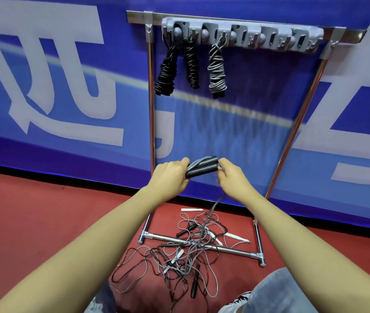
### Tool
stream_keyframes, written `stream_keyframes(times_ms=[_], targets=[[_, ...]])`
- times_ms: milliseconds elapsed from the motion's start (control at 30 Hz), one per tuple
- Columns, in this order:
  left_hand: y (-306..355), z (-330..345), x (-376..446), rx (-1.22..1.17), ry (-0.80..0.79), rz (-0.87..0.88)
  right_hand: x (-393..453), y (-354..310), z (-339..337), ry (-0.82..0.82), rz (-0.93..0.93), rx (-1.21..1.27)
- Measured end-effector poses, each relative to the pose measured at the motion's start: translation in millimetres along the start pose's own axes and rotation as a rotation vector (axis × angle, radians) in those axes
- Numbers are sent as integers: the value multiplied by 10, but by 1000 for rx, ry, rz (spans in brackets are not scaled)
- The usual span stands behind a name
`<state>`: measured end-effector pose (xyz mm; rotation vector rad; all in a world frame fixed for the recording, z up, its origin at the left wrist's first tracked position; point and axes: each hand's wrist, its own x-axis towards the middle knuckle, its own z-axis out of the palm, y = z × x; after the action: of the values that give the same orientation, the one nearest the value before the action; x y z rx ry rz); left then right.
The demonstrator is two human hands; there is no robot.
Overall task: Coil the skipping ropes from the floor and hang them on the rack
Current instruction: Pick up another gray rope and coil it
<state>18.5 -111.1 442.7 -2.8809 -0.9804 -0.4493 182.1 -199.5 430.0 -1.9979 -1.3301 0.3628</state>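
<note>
Head view looks down on my left hand (pixel 170 176), its grip curled round two dark handles (pixel 202 169) held side by side, while my right hand (pixel 231 177) pinches the grey rope (pixel 215 204) at their end. That rope drops to the tangled pile of ropes (pixel 184 251) on the red floor (pixel 32 211), across the rack (pixel 151 109) base. Three coiled ropes (pixel 190 66) hang from the grey hook strip (pixel 269 37) above.
</note>
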Motion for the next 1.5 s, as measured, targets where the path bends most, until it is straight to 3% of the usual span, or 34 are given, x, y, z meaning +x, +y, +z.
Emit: stream_keyframes(times_ms=[133, 267, 400, 467, 567, 633, 733, 900, 1033, 1167, 1300, 1500], targets=[[50, 4, 44, -67, 58, -91, -37, -56, -7, -26, 73, 40], [31, 63, 60, -82, 16, -240, -86, -100, -104, 29, -40, -7], [69, 136, 64, -71, -64, -305, -109, -205, -152, -56, -265, -605], [84, 147, 92, -30, -91, -288, -95, -272, -166, 102, -507, -842], [51, 102, 122, 82, -108, -188, -54, -290, -227, 354, -654, -784], [24, 53, 113, 165, -113, -81, 2, -286, -235, 373, -462, -508], [-1, 4, 73, 263, -114, 56, 70, -358, -261, 253, -56, 49], [-127, 38, 11, 192, 108, 370, 132, -310, -277, 144, 99, 100], [-148, -18, 26, 27, 284, 482, 95, -260, -212, 72, 137, 197], [-50, -112, 75, -28, 407, 319, 57, -178, -140, 79, 72, 147], [64, -195, 124, 54, 119, -36, -75, -190, -45, 18, 50, 130], [96, -48, 184, -19, 39, -205, -101, -319, -69, -65, -6, 13]])
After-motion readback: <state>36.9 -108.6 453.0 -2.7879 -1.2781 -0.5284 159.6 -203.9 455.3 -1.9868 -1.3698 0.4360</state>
